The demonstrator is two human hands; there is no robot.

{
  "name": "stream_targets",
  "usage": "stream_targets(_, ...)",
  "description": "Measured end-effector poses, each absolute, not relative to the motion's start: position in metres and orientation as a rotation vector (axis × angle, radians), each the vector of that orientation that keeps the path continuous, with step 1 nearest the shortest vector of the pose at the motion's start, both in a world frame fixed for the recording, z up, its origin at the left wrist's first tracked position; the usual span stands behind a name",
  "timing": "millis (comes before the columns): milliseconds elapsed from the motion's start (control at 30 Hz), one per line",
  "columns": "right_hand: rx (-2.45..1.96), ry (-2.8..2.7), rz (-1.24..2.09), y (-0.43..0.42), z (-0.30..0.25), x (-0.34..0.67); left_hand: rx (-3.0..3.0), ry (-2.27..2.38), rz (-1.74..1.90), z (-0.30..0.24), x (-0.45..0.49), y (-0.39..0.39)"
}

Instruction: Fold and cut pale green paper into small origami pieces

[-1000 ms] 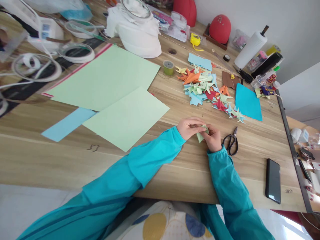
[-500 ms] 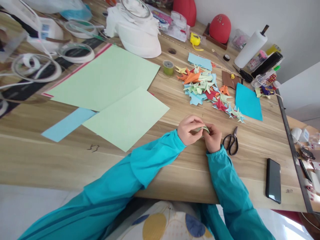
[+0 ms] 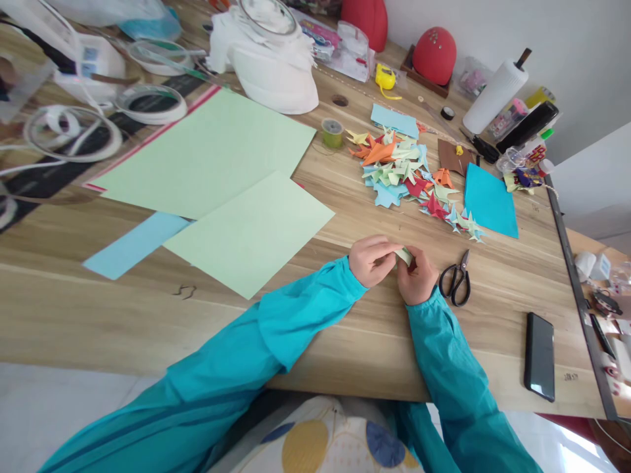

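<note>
Between my two hands is a small folded piece of pale green paper (image 3: 404, 255), partly hidden by the fingers. My left hand (image 3: 373, 261) pinches its left side with thumb and fingertips. On the other side, my right hand (image 3: 418, 276) grips it, fingers curled. Black-handled scissors (image 3: 456, 281) lie just right of my right hand. Beyond the hands is a heap of folded paper figures (image 3: 394, 164) in orange, red, green, yellow and light blue. Large pale green sheets (image 3: 251, 236) lie to the left, with a light blue strip (image 3: 135, 246) partly under them.
A phone (image 3: 539, 356) lies at the right. Bright blue paper (image 3: 491, 200) sits beyond the scissors, and light blue paper (image 3: 394, 120) behind the heap. A spool of green thread (image 3: 332, 133), a yellow tape measure (image 3: 385, 77) and a white cap-shaped object (image 3: 276, 72) stand farther back.
Both hands have shifted slightly, the right one a little lower and turned. The green paper shows at a different angle between the fingers. Everything else stays in place.
</note>
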State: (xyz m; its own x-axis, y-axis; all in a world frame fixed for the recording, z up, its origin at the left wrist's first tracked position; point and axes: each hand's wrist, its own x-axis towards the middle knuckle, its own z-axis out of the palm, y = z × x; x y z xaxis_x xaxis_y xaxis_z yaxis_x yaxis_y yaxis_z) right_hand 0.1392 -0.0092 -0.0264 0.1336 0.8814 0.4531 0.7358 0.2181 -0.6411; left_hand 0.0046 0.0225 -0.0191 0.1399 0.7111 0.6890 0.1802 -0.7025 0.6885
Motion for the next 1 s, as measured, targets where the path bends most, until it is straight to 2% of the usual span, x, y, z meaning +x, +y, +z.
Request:
stream_targets(300,-1.544,-1.541,0.375,-0.008,-0.026,0.139,1.854,0.898,1.646,-0.015,0.003,0.017)
stream_targets(533,-1.404,-1.17,0.972,0.0,-0.016,0.141,1.743,0.839,1.5,-0.012,0.001,0.024)
stream_targets(633,-1.355,-1.13,1.122,0.001,-0.017,0.146,1.692,0.792,1.412,-0.015,0.004,0.029)
stream_targets(1000,-1.317,-1.245,1.243,0.004,-0.015,0.15,1.531,0.75,1.414,-0.025,0.012,0.032)
